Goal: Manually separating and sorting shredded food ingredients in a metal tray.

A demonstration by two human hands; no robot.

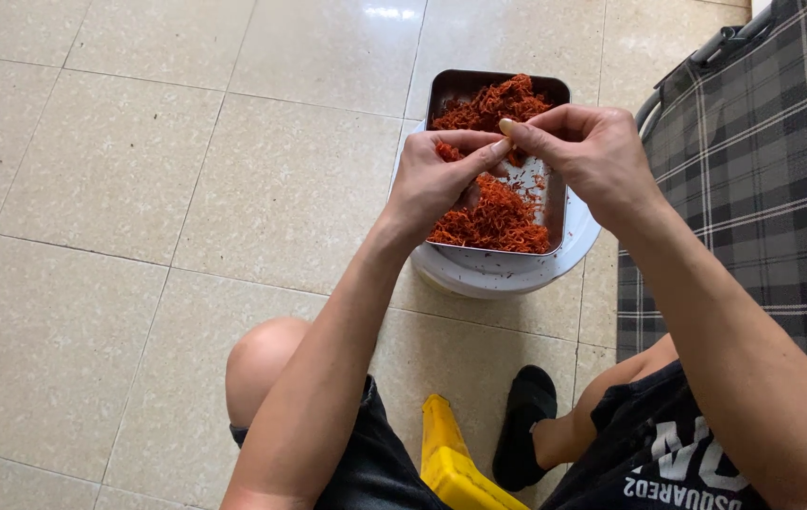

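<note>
2 hands — left hand (432,179), right hand (592,156) — over orange-red shreds (498,219)

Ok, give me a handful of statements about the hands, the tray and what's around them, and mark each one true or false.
1. The metal tray holds orange-red shreds. True.
2. The tray sits straight on the floor tiles. False: it rests on top of a white tub.
3. The left hand and right hand meet over the tray, fingertips pinching shreds. True.
4. A plaid chair stands left of the tray. False: it is on the right.
5. The shreds cover the whole tray bottom. False: bare metal shows in the middle, by the right wall.
6. A yellow thing sits between the person's legs. True.
</note>
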